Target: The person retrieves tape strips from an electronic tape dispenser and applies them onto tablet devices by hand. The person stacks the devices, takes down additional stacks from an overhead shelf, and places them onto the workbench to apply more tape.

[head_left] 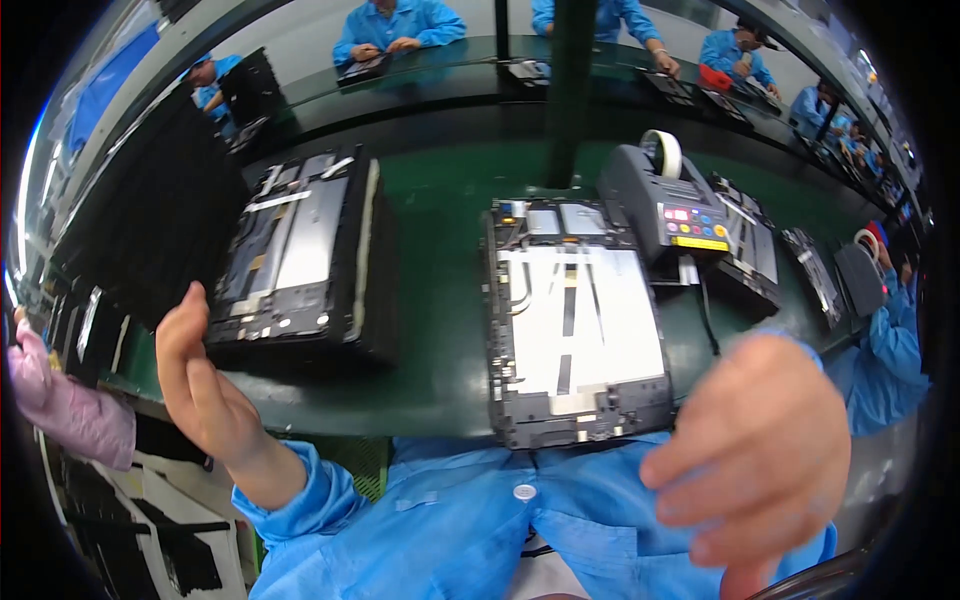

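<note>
The right hand (755, 455), fingers loosely curled and empty, hovers beside the opened tablet (575, 320), while the left hand (200, 375) is open near a tablet stack (305, 260).

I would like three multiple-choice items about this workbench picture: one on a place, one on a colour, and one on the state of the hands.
1. Where does the tape dispenser stand relative to the opened device in front of the person?
A. to its left
B. behind it, to the right
C. on top of it

2. What colour is the bench top?
A. dark green
B. white
C. red

3. What do the left hand and the right hand hold?
A. a screwdriver each
B. one roll of tape together
C. nothing

Answers:
1 B, the grey dispenser with its tape roll sits past the device's upper right corner.
2 A, the bare surface between the devices is dark green.
3 C, both hands are raised off the bench, with nothing seen in them.
</note>
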Demonstrator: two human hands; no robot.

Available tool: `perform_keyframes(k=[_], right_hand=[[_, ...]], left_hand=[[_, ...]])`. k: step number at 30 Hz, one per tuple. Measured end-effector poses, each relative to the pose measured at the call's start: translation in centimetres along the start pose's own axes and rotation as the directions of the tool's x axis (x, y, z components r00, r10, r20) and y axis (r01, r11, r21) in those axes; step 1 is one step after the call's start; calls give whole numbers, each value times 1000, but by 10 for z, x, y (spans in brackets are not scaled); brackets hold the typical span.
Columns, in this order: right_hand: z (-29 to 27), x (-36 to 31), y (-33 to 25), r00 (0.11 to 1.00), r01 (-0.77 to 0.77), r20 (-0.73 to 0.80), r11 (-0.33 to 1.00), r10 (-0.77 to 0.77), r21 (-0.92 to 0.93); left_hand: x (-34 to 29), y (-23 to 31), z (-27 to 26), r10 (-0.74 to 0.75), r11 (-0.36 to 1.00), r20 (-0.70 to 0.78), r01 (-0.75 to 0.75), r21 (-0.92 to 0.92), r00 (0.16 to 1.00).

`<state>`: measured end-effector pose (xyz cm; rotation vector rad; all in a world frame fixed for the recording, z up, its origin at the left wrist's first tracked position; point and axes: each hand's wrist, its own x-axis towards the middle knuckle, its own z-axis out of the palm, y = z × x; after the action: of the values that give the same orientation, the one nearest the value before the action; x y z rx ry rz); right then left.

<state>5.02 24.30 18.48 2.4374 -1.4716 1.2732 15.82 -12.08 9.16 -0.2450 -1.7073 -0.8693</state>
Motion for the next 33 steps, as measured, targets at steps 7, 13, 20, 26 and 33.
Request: perform_keyframes(k=[7, 13, 20, 26, 33], right_hand=[[23, -17, -51, 913, -287, -396, 844, 98, -453], [16, -82, -45, 844, -183, -487, 730, -227, -658], [42, -179, 58, -225, -600, -770, 537, 598, 593], [35, -184, 97, -202, -402, -511, 405, 835, 821], [50, -151, 73, 7, -597, -673, 543, 740, 591]], left_hand=[[-14, 44, 84, 218, 976, 218, -206, -77, 951], [-20, 51, 120, 221, 967, 350, -158, -200, 910], [-33, 53, 134, 140, 971, 484, -23, -240, 864], [-33, 54, 150, 169, 961, 506, -28, -276, 846], [-34, 58, 148, 190, 953, 565, -12, -303, 803]])
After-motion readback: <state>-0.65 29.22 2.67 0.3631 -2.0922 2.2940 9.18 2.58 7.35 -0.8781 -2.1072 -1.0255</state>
